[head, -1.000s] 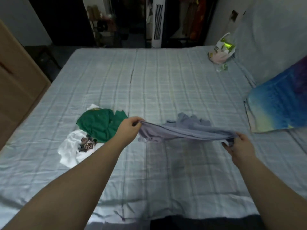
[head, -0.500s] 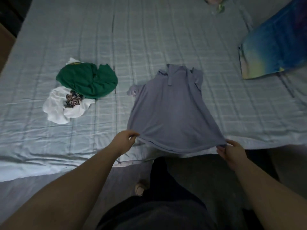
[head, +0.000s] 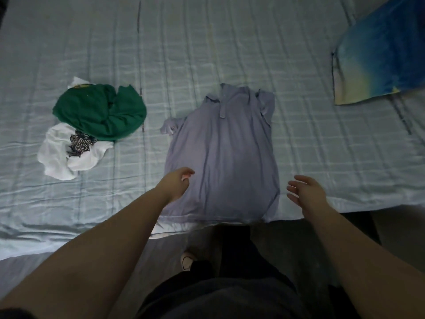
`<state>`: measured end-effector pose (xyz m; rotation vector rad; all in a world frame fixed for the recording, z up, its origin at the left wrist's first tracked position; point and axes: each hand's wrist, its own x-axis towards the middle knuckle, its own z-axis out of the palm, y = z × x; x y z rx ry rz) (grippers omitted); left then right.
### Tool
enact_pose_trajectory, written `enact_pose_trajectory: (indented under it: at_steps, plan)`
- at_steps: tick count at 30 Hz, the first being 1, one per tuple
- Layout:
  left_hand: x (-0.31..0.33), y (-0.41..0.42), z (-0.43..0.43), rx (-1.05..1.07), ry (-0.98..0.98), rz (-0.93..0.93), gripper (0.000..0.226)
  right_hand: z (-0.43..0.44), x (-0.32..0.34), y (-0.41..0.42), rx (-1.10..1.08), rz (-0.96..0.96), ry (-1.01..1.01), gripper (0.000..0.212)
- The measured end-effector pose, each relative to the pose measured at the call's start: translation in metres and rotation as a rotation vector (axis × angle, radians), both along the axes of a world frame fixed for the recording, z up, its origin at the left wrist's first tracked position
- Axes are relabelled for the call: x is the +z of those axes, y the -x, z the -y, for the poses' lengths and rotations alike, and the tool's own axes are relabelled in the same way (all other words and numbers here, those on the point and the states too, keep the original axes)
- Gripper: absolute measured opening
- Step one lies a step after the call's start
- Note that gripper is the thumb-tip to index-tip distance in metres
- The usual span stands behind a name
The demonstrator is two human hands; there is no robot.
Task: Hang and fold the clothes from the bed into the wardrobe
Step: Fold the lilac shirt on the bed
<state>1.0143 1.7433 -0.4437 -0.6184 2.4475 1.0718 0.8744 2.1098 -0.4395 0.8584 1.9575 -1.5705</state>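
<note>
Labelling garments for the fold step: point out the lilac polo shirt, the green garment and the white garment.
lilac polo shirt [head: 224, 162], head view, middle of the flat front panel.
green garment [head: 99, 112], head view, centre of the crumpled heap.
white garment [head: 55, 148], head view, bare left part beside the dark print.

No legible text, label, brand, number or sign appears anywhere in the head view. The white garment [head: 57, 155] carries a dark ornamental print [head: 80, 143] of floral or mandala pattern, without letters. A small yellowish mark [head: 79, 86] sits at the upper edge of the green garment [head: 101, 113]; it is too small and blurred to read.
</note>
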Motion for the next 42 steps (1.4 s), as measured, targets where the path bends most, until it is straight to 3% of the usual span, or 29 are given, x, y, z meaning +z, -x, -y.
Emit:
enact_pose_trajectory:
  at_steps: [10, 15, 22, 26, 29, 33, 38, 40, 42]
  plan:
    - [-0.019, 0.184, 0.018, 0.123, -0.008, 0.01, 0.04, 0.084, -0.039, 0.179, 0.169, 0.01, 0.032, 0.03]
    - [-0.046, 0.256, 0.051, 0.168, 0.039, -0.008, 0.038, 0.135, -0.079, 0.256, 0.407, -0.062, -0.074, 0.018]
    - [-0.11, 0.334, 0.098, 0.244, 0.141, 0.006, 0.052, 0.222, -0.134, 0.334, 0.888, -0.52, -0.371, 0.033]
    - [-0.139, 0.364, 0.113, 0.147, 0.094, 0.117, 0.034, 0.26, -0.155, 0.368, 1.074, -0.71, -0.418, 0.047]
    - [-0.15, 0.368, 0.111, 0.082, 0.011, 0.2, 0.029, 0.273, -0.167, 0.377, 1.252, -0.635, -0.543, 0.056]
    - [-0.154, 0.355, 0.105, -0.08, -0.016, 0.32, 0.037, 0.264, -0.162, 0.361, 1.313, -0.64, -0.744, 0.032]
    - [-0.147, 0.315, 0.091, -0.139, -0.141, 0.436, 0.032, 0.203, -0.146, 0.296, 1.249, -0.955, -0.56, 0.023]
    - [-0.147, 0.297, 0.078, -0.126, -0.109, 0.411, 0.033, 0.172, -0.148, 0.264, 1.329, -0.928, -0.565, 0.024]
    - [-0.15, 0.279, 0.061, -0.092, -0.077, 0.314, 0.036, 0.143, -0.152, 0.236, 1.447, -0.766, -0.639, 0.027]
